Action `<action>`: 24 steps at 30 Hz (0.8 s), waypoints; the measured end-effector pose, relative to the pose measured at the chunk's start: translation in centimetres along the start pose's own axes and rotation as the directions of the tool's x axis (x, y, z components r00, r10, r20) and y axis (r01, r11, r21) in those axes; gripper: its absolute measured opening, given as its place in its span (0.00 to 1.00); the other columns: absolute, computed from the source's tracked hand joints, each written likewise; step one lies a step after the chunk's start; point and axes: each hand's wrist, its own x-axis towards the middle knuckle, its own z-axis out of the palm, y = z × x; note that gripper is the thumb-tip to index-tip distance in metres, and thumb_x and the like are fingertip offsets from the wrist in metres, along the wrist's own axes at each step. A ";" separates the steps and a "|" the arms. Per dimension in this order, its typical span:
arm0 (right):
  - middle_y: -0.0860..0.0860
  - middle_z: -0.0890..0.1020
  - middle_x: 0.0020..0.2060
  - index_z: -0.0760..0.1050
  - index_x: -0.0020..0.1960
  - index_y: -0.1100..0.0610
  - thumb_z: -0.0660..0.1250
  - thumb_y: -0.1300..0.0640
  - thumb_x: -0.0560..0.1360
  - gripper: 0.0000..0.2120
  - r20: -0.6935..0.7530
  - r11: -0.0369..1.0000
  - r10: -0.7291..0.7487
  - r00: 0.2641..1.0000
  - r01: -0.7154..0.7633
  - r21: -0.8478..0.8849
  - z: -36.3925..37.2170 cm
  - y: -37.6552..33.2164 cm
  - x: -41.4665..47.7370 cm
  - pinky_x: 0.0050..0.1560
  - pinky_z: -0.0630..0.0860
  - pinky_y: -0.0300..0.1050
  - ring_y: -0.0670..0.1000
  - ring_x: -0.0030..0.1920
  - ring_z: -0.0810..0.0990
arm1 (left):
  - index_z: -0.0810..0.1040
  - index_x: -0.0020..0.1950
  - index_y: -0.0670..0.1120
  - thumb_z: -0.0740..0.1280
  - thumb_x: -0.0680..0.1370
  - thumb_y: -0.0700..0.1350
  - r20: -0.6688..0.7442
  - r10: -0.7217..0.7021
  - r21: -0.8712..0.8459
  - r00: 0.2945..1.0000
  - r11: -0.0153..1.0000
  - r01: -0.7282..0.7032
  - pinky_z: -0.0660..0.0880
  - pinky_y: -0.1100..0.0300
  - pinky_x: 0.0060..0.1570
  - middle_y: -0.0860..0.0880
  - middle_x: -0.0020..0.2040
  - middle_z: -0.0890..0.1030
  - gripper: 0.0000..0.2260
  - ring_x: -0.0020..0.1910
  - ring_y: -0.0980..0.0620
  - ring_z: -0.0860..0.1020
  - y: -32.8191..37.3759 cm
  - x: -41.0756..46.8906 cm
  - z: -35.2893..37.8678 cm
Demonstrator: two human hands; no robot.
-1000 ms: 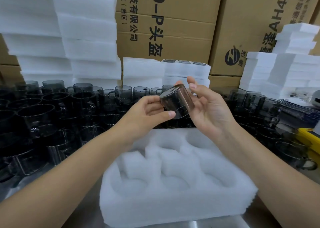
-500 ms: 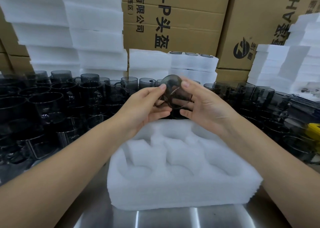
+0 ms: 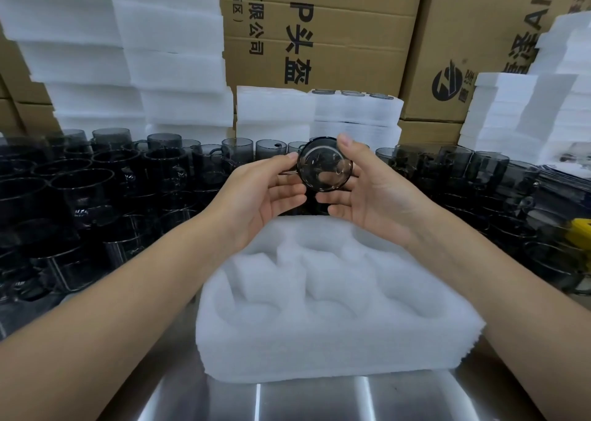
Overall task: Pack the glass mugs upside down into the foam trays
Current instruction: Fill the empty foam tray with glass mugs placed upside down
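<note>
Far L we see foam stacks (image 3: 121, 53), w/ mugs (image 3: 80, 196) packed in rows below. L hand (image 3: 256, 200): thumb tip pinches the mug (image 3: 324, 164) at its L edge by the handle, fingers curled under it. Mug's in the air, on its side, one round end facing us, over the tray's far edge and not touching it. Tray (image 3: 319, 350) sits on the steel table (image 3: 319, 398), pockets up. R hand (image 3: 377, 196) grips the mug's R side, thumb on top of the rim, fingers curled beneath. Boxes (image 3: 319, 37) at back. More mugs to the R, then foam blocks (image 3: 527, 117) far R.
</note>
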 end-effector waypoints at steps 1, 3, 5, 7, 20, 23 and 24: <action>0.49 0.83 0.37 0.84 0.40 0.47 0.73 0.38 0.61 0.15 0.005 1.000 0.000 1.000 0.000 -0.006 0.0 0.0 0.0 0.32 0.78 0.41 0.50 0.35 0.82 | 0.78 0.56 0.39 0.67 0.77 0.44 0.000 0.006 -0.004 1.000 1.000 -0.006 0.77 0.65 0.32 0.47 0.35 0.79 0.12 0.30 0.55 0.80 0.0 0.0 0.0; 0.49 0.82 0.37 0.84 0.42 0.48 0.72 0.38 0.62 0.16 -0.009 1.000 0.011 1.000 -0.011 -0.009 0.1 0.0 0.0 0.32 0.77 0.41 0.50 0.35 0.82 | 0.78 0.58 0.39 0.67 0.76 0.45 0.006 0.017 -0.013 1.000 1.000 -0.017 0.77 0.65 0.32 0.47 0.35 0.79 0.13 0.31 0.55 0.80 0.0 0.1 -0.1; 0.50 0.81 0.38 0.80 0.48 0.52 0.70 0.38 0.64 0.21 -0.031 1.000 0.024 0.999 -0.024 -0.001 0.0 0.0 0.0 0.32 0.77 0.41 0.50 0.35 0.81 | 0.79 0.55 0.40 0.67 0.76 0.45 0.018 0.021 -0.013 1.000 1.000 -0.021 0.77 0.65 0.32 0.47 0.34 0.80 0.11 0.31 0.55 0.80 -0.1 0.1 -0.2; 0.50 0.80 0.38 0.78 0.51 0.53 0.71 0.38 0.64 0.24 -0.047 0.999 0.032 0.998 -0.031 0.010 0.1 -0.1 0.0 0.32 0.77 0.40 0.50 0.34 0.81 | 0.81 0.49 0.42 0.68 0.76 0.44 0.027 0.023 -0.005 0.999 1.000 -0.023 0.78 0.65 0.33 0.48 0.33 0.80 0.07 0.31 0.55 0.80 -0.1 0.1 -0.2; 0.53 0.80 0.41 0.74 0.53 0.56 0.65 0.41 0.73 0.20 -0.103 0.993 0.058 0.993 -0.048 0.104 -0.1 -0.5 -0.2 0.33 0.76 0.41 0.52 0.33 0.78 | 0.78 0.52 0.45 0.73 0.65 0.48 0.105 0.063 0.111 0.992 0.991 -0.074 0.78 0.65 0.35 0.49 0.35 0.83 0.18 0.34 0.54 0.81 -0.1 -0.5 -0.2; 0.53 0.79 0.41 0.75 0.55 0.57 0.63 0.40 0.74 0.21 -0.096 0.993 0.065 0.993 -0.055 0.101 0.1 -0.4 -0.2 0.32 0.76 0.40 0.52 0.33 0.78 | 0.77 0.45 0.45 0.70 0.74 0.46 0.085 0.067 0.116 0.994 0.990 -0.077 0.78 0.65 0.34 0.48 0.35 0.84 0.05 0.33 0.55 0.82 -0.2 -0.4 -0.1; 0.54 0.80 0.40 0.76 0.54 0.58 0.63 0.40 0.74 0.21 -0.092 0.992 0.064 0.994 -0.054 0.110 0.1 -0.4 -0.2 0.32 0.76 0.40 0.52 0.32 0.78 | 0.77 0.45 0.45 0.68 0.76 0.47 0.076 0.071 0.117 0.995 0.990 -0.079 0.78 0.65 0.34 0.47 0.36 0.84 0.05 0.33 0.55 0.82 -0.2 -0.4 0.0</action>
